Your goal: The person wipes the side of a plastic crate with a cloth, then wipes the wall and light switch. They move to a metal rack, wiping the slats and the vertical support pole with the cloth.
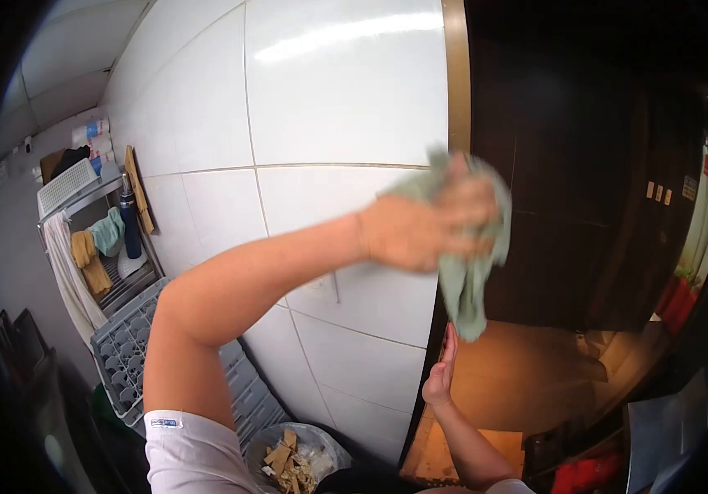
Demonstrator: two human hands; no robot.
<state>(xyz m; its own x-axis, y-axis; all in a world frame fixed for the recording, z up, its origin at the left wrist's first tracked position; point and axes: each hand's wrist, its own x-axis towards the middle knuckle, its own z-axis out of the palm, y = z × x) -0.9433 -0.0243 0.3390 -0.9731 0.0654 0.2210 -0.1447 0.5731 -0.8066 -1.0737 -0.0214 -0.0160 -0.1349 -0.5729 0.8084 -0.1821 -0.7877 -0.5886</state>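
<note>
A green cloth (468, 296) lies under and past the fingers of a person's left hand (430, 230), raised where a white tiled wall (346, 99) meets a brown edge trim (458, 82) beside a dark doorway. Seen from the wearer's head, the cloth spreads from the knuckles toward 3 o'clock and drops a loose tail toward 6 o'clock, so its long axis runs roughly from 12 to 6, close to the line of the trim. The left hand is the nearer one, its blurred fingers bent over the fabric and gripping it; whether the cloth is pressed to the surface or just off it cannot be told. The right hand (439, 383) stands at 6 o'clock from the left, its fingertips just beside the hanging tail; seen edge-on, its fingers are straight and close together, pointing to 12 o'clock along the wall's edge, with nothing visible in its grasp. Whether it touches that edge is unclear. Toward 7 o'clock sits a lined bin (339, 449) of scraps; toward 8, a grey rack (119, 354).
</note>
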